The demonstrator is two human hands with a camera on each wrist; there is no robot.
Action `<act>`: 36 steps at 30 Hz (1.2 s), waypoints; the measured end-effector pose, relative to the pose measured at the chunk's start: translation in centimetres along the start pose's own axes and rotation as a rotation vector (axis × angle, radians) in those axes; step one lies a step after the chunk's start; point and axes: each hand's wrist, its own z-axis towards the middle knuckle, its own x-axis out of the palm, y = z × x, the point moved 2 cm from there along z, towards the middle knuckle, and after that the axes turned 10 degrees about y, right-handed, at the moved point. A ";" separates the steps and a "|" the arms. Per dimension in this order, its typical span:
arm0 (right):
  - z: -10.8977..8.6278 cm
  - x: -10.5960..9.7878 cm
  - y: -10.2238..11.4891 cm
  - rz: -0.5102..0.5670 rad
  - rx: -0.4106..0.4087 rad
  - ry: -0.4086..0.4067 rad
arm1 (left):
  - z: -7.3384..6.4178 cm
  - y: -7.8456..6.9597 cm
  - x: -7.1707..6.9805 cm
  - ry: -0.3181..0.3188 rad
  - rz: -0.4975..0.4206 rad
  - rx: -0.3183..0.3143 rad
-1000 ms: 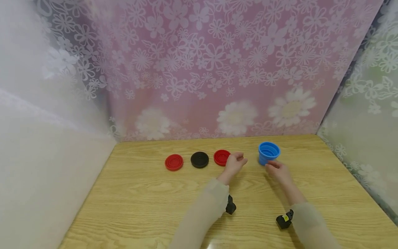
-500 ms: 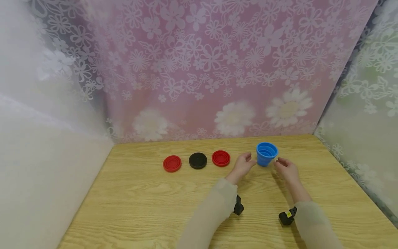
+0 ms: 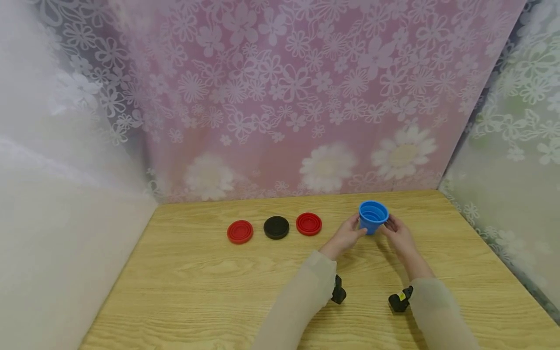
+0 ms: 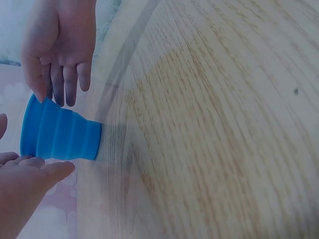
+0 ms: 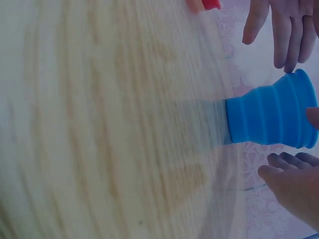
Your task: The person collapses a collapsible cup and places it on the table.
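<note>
A blue collapsible cup (image 3: pixel 372 216), pulled out to its full ridged height, stands upright on the wooden table. My left hand (image 3: pixel 346 236) is at the cup's left side, fingers extended along the wall below the rim. On the opposite side my right hand (image 3: pixel 399 237) has its fingers beside the wall and its thumb toward the front. The left wrist view shows the cup (image 4: pixel 62 130) between the two hands, the right hand (image 4: pixel 62 40) with loosely straight fingers reaching the rim. In the right wrist view the right hand (image 5: pixel 296 184) lies close beside the cup.
Left of the cup, a flat red collapsed cup (image 3: pixel 308 224), a black one (image 3: pixel 276 227) and another red one (image 3: pixel 239 232) lie in a row on the table (image 3: pixel 197 291). A pink floral curtain (image 3: pixel 262 121) hangs behind the table's back edge.
My left hand has moved right, from beside the nearest red disc to the blue cup. My right hand moved off the cup's front, then in to its right side. The cup stays standing.
</note>
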 end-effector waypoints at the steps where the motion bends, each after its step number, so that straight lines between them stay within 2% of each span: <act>1: 0.1 0.1 0.0 -0.004 -0.006 0.005 | -0.1 0.0 0.0 0.003 -0.005 0.000; 6: 0.3 0.6 -0.1 -0.045 -0.032 0.017 | -0.4 -0.2 -0.3 0.024 -0.034 0.018; 10: 0.0 1.0 0.3 -0.034 -0.058 0.030 | -0.9 -0.2 -0.6 0.029 -0.022 0.010; 19: -0.9 2.5 1.6 0.002 -0.105 -0.009 | -2.4 -0.3 -2.1 -0.032 0.061 0.041; 27: -1.6 4.1 2.6 0.013 -0.197 -0.052 | -4.3 -0.9 -3.7 -0.042 0.119 0.143; 32: -2.0 5.4 3.3 0.013 -0.227 -0.018 | -5.8 -1.3 -4.8 -0.080 0.135 0.180; 36: -2.2 6.6 3.7 0.027 -0.241 -0.004 | -6.9 -1.6 -5.6 -0.109 0.111 0.212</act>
